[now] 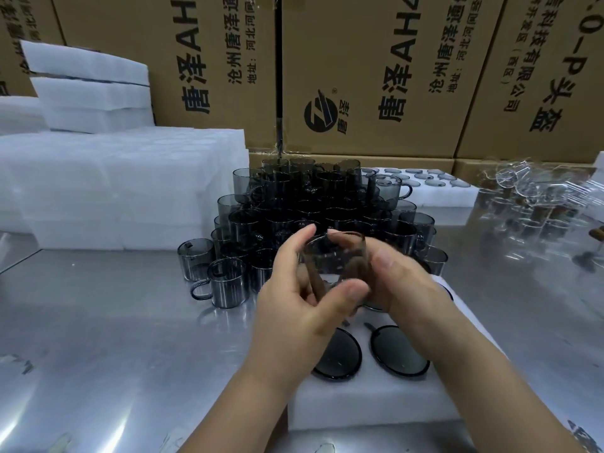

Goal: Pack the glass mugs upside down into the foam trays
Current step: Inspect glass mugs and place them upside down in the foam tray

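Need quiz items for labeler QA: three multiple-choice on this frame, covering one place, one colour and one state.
1. The clear mugs sit: A left of the dark pile; B right of it; C on the boxes.
2. The tray is: A white; B black; C blue.
3. The raised mug is: A lying on the table; B seated in the tray; C gripped by the left hand and right hand.
Key: B, they stand at the far right; A, its foam is white; C, both hands wrap it above the tray.
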